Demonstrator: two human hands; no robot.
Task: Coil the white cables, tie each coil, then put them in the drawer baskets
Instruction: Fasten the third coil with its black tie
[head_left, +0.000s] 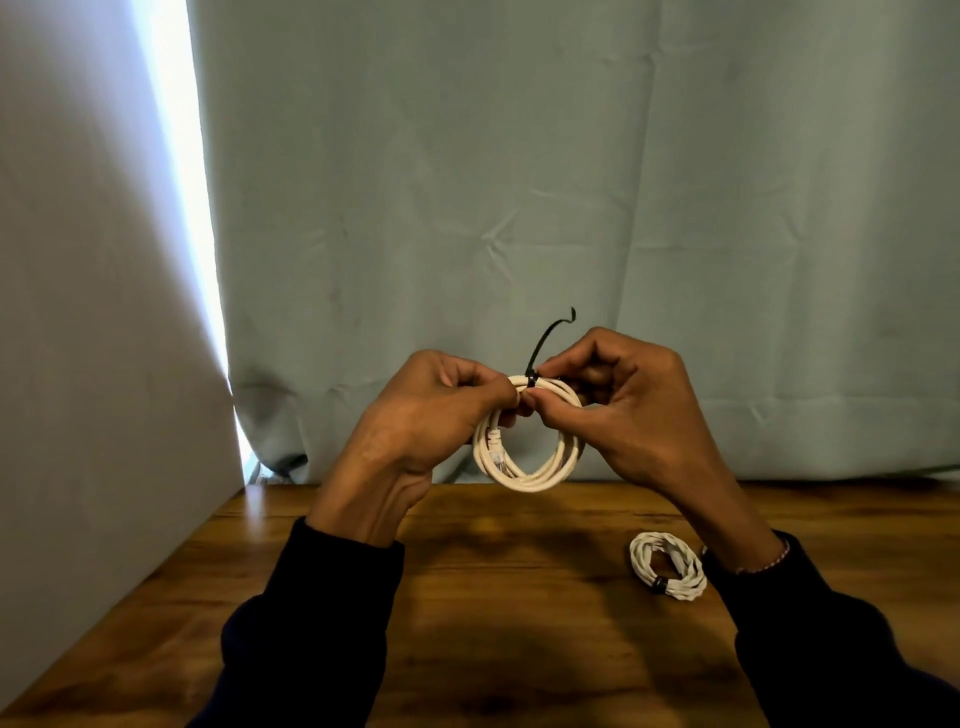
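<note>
The left hand (415, 410) curls and pinches the white cable coil (530, 434) at its 10 o'clock edge. The coil hangs upright above the table (493, 597). The right hand (623, 405) pinches the black tie (545, 345) at 12 o'clock; its tail points toward 1 o'clock. A tied coil (667, 566) lies flat at 4 o'clock.

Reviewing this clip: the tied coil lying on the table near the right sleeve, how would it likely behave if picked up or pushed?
The tied coil would probably lift as one bundle, since a dark tie binds its loops. It looks thin-corded and small, so likely light. Lying flat on the wooden table, it should slide rather than roll, though untied loops may flex a little.
</note>
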